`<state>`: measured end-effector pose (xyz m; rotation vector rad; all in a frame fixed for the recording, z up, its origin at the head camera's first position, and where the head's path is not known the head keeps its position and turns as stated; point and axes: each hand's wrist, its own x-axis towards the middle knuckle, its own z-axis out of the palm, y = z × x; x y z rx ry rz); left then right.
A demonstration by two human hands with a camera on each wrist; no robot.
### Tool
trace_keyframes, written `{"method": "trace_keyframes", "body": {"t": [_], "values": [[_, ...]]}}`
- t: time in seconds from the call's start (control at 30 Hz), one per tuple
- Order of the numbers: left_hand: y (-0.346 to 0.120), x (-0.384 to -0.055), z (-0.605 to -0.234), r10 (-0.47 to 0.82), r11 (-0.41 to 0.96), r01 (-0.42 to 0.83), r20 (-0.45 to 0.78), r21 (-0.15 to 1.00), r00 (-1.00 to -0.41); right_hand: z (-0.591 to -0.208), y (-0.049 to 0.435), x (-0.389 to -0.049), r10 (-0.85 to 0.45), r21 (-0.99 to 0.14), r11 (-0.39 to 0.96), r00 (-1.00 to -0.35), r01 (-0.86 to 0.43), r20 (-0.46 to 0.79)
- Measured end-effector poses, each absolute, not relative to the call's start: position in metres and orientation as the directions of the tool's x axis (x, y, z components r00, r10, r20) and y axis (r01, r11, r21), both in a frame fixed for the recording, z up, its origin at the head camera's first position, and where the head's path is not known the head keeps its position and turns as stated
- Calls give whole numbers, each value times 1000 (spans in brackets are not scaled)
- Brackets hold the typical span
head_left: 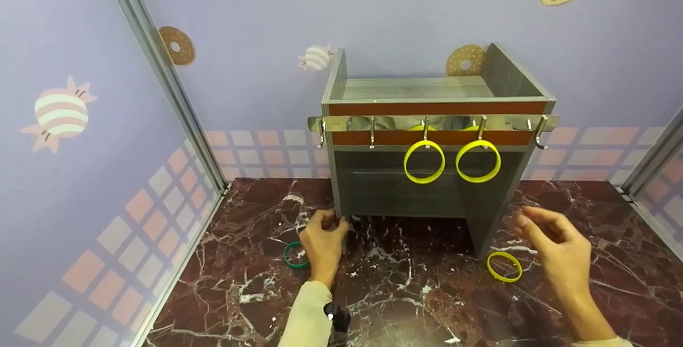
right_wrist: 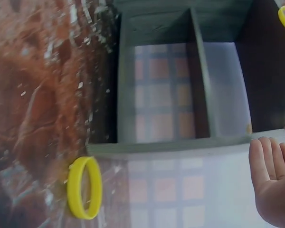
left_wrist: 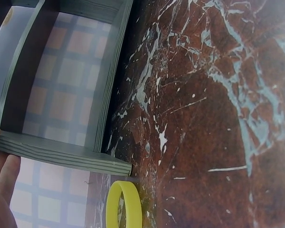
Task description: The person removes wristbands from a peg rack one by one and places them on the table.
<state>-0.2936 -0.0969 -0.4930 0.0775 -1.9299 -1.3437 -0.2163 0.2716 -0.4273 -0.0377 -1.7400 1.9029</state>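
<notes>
A grey wooden shelf unit (head_left: pixel 405 192) stands on the table with a metal hook rail (head_left: pixel 400 123) across its front. My left hand (head_left: pixel 325 240) pinches the edge of its left side panel (left_wrist: pixel 66 154), low down, thumb on one face and fingers on the other. A green ring (head_left: pixel 295 255) lies left of that hand. In the left wrist view a yellow ring (left_wrist: pixel 124 206) sits beside the panel's foot. My right hand (head_left: pixel 563 251) is held in the air right of the unit, fingers extended and holding nothing. Below and left of it lies another yellow ring (head_left: pixel 504 267).
Two yellow rings hang from hooks, one left (head_left: pixel 424 162) and one right (head_left: pixel 478 162). The outermost hooks stick out at the rail's ends. A patterned wall (head_left: pixel 256 69) rises behind the unit, with a metal post (head_left: pixel 165 69) at the left corner. The tabletop (head_left: pixel 373 309) is dark red marble.
</notes>
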Motion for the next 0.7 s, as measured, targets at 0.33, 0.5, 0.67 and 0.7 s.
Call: {"method": "trace_keyframes", "body": {"t": [0.33,0.5,0.67,0.7], "values": [[-96,-294,-494,-454,452,365,562,814,-691,-403,257,-222,363,-878,-130,-846,-460,390],[-96,-294,-494,-453,448,365,559,816,-694,-395,249,-226,335,-859,-189,-854,-476,399],[-97,-294,-494,-454,442,366,557,819,-696,-390,243,-229,301,-839,-266,-868,-474,395],[-97,-294,-494,-453,444,365,557,818,-696,-389,242,-230,297,-836,-276,-870,-474,394]]}}
